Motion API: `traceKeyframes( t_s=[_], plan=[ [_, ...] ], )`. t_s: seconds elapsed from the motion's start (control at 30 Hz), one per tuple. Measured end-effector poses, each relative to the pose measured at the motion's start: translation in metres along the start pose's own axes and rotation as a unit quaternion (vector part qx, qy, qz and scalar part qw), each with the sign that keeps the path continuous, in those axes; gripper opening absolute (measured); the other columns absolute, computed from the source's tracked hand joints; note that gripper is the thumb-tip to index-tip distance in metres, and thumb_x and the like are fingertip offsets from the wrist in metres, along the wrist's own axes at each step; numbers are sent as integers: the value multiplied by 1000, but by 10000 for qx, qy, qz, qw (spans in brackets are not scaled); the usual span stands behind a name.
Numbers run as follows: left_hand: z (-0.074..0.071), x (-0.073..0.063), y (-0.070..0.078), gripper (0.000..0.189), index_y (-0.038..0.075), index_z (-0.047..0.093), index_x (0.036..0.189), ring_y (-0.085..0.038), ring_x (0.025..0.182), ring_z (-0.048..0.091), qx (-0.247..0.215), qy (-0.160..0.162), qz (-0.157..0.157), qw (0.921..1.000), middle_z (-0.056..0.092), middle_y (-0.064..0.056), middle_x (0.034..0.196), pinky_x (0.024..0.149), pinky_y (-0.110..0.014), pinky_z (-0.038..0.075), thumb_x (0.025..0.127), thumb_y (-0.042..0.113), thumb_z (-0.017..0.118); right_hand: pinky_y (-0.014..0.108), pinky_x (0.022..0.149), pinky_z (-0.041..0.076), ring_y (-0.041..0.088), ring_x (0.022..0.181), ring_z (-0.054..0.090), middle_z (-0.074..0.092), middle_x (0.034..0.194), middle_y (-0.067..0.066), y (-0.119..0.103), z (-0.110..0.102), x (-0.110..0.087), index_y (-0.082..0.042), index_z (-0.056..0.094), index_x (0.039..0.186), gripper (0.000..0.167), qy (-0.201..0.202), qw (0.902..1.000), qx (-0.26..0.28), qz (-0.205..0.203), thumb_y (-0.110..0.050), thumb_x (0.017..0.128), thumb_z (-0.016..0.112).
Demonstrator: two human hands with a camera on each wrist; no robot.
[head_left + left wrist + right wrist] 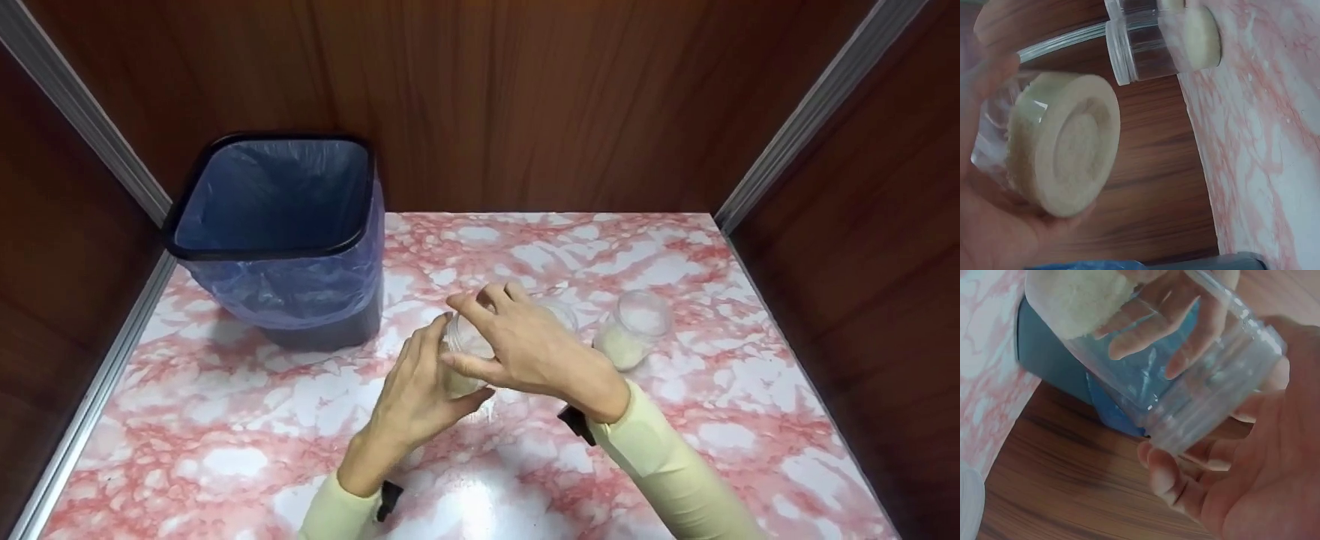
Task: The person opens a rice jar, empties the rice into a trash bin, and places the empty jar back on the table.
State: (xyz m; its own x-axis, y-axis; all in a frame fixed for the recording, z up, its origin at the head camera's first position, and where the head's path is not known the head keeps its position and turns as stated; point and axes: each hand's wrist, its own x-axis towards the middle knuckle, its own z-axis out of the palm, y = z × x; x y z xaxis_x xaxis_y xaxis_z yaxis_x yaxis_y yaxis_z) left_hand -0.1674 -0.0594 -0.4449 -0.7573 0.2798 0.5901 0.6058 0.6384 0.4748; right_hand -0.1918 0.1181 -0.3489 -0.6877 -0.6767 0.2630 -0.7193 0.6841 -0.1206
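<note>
A clear jar (461,384) with pale, grainy contents is held off the table between both hands. My left hand (411,390) grips its side, thumb on the near side and fingers on the far side. In the left wrist view the tilted jar (1067,146) shows its round base, with the grains packed against it. My right hand (534,349) reaches over the top, thumb and fingers curled around the rim. Seen from the right wrist, those fingers surround the clear lid (1213,408) of the jar, and left-hand fingers show through the wall.
A second clear jar (636,322) with similar contents stands right of my hands. Another jar (561,313) is partly hidden behind my right hand. At the left stands a dark bin (356,244) with a blue liner. Wood-patterned panels (525,105) enclose the marbled table (240,465).
</note>
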Motion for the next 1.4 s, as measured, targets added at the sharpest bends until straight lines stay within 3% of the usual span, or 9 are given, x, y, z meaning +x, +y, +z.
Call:
traceKeyframes(
  t_s=[0.33, 0.5, 0.67, 0.83, 0.97, 1.07, 1.17, 1.27, 1.4],
  plan=[
    [-23, 2, -20, 94, 30, 34, 146, -16, 121, 55, -1704, -1586, -649, 9704, 47, 6, 143, 100, -41, 49, 69, 48, 85, 45, 100, 47, 31, 125, 48, 47, 147, 12, 4, -12, -4, -18, 50, 139, 67, -141, 9811, 881, -1715, -44, 82, 76],
    [-14, 3, -9, 98, 11, 38, 145, -24, 108, 59, -169, -456, -270, 9985, 58, -7, 126, 93, -40, 52, 68, 48, 86, 49, 102, 48, 33, 128, 49, 46, 145, 18, 3, -11, -2, -14, 44, 145, 71, 106, 9975, 331, -621, -57, 90, 60],
    [0, 2, 10, 100, 2, 43, 138, -30, 98, 61, 1178, 882, -327, 9886, 60, -14, 116, 85, -43, 52, 62, 49, 88, 45, 76, 56, 30, 95, 60, 57, 117, 16, 1, -10, 2, -17, 41, 148, 68, 3, 9977, -303, 602, -63, 98, 35],
    [7, 2, 20, 100, 1, 43, 137, -29, 95, 61, 1211, 1075, -336, 9862, 60, -14, 113, 81, -43, 53, 62, 50, 89, 45, 62, 55, 28, 69, 63, 62, 107, 16, 1, -15, 1, -16, 44, 144, 68, -419, 9955, -97, 840, -64, 98, 33],
    [2, 4, 19, 100, 1, 42, 139, -27, 98, 60, 518, 417, -308, 9973, 61, -13, 115, 84, -40, 53, 65, 49, 87, 47, 72, 57, 28, 72, 66, 61, 121, 16, 5, -24, -4, -15, 45, 145, 67, -721, 9947, 286, 668, -63, 97, 40],
    [-8, 7, 10, 100, 11, 36, 146, -22, 106, 59, -665, -796, -527, 9932, 58, -8, 124, 89, -38, 53, 68, 48, 86, 44, 87, 56, 26, 94, 67, 56, 134, 13, 12, -30, -9, -16, 45, 146, 64, -1008, 9921, 731, 122, -55, 95, 53],
    [-17, 11, -4, 97, 22, 32, 149, -18, 111, 58, -2062, -2059, -963, 9518, 57, -3, 128, 94, -39, 51, 70, 40, 86, 43, 101, 49, 25, 119, 60, 51, 143, 9, 18, -32, -10, -16, 45, 145, 64, -1306, 9826, 1235, -471, -47, 92, 63],
    [-22, 16, -15, 97, 30, 30, 149, -16, 111, 58, -2690, -2642, -1241, 9178, 58, 1, 128, 94, -39, 50, 70, 37, 87, 45, 111, 41, 26, 136, 48, 46, 150, 9, 22, -31, -8, -15, 42, 148, 70, -1516, 9741, 1531, -680, -47, 90, 66],
    [-20, 15, -14, 100, 24, 30, 150, -15, 116, 56, -1919, -2214, -967, 9512, 55, 1, 132, 98, -39, 48, 70, 46, 85, 48, 111, 40, 29, 137, 46, 42, 152, 12, 21, -29, -5, -17, 36, 152, 74, -1281, 9831, 1303, -49, -58, 93, 54]
  ],
)
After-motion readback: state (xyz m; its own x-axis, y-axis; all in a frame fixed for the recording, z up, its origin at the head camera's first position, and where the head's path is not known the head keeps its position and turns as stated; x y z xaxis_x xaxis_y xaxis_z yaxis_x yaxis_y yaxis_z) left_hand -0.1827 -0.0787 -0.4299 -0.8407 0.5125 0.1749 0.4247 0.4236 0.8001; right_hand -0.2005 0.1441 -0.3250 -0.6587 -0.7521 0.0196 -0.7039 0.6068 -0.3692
